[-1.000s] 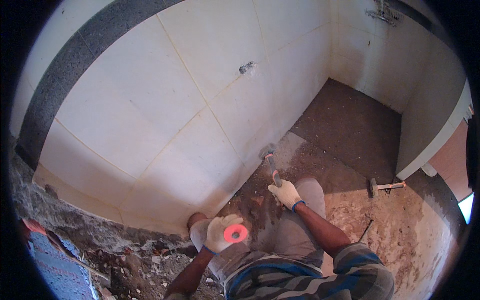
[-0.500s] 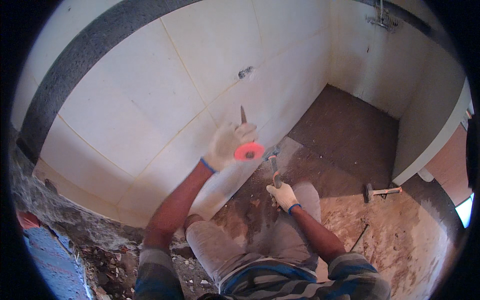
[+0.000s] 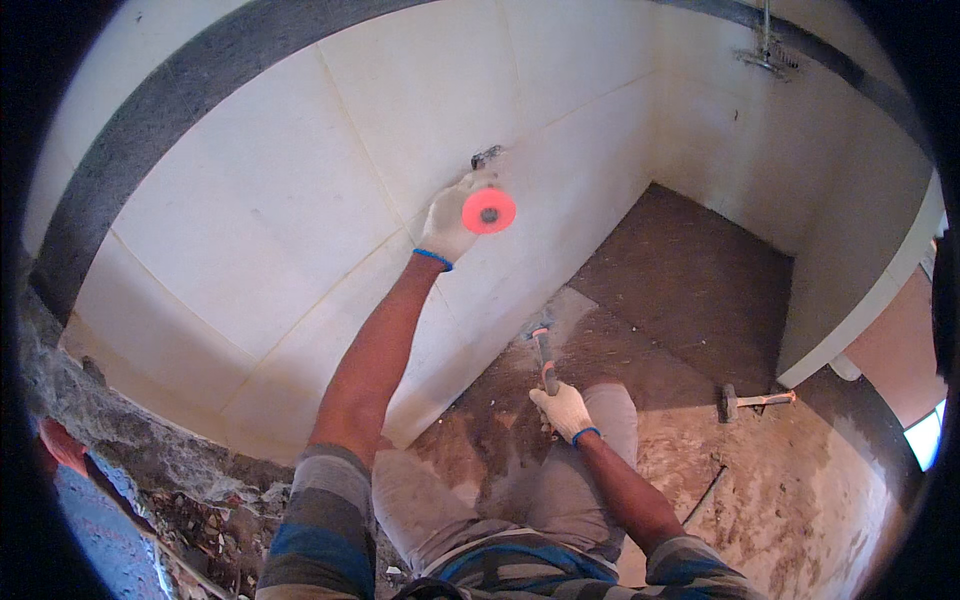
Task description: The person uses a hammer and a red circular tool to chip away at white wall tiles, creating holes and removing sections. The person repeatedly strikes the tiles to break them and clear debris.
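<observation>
My left hand (image 3: pixel 452 218), in a white glove with a blue cuff, is closed around a chisel (image 3: pixel 489 212) with a round red hand guard. Its struck end faces me, and its tip is hidden behind the glove, close to a dark chipped hole (image 3: pixel 487 157) in the white tiled wall (image 3: pixel 280 190). Lower down, my right hand (image 3: pixel 563 411), gloved the same way, grips a hammer (image 3: pixel 544 358) by its grey and orange handle. The hammer's head is up and away from me, low by the foot of the wall, and looks blurred against the floor.
On the floor to the right lies a second hammer (image 3: pixel 757 401), with a dark metal rod (image 3: pixel 707 493) nearer me. A pale partition (image 3: pixel 850 290) stands at the right. Broken rubble (image 3: pixel 215 530) and a blue sheet (image 3: pixel 105 535) are at the lower left.
My left hand has moved up and forward to the wall with the chisel, whose tip showed before and is now hidden. My right hand has stayed low with the hammer, shifting only slightly.
</observation>
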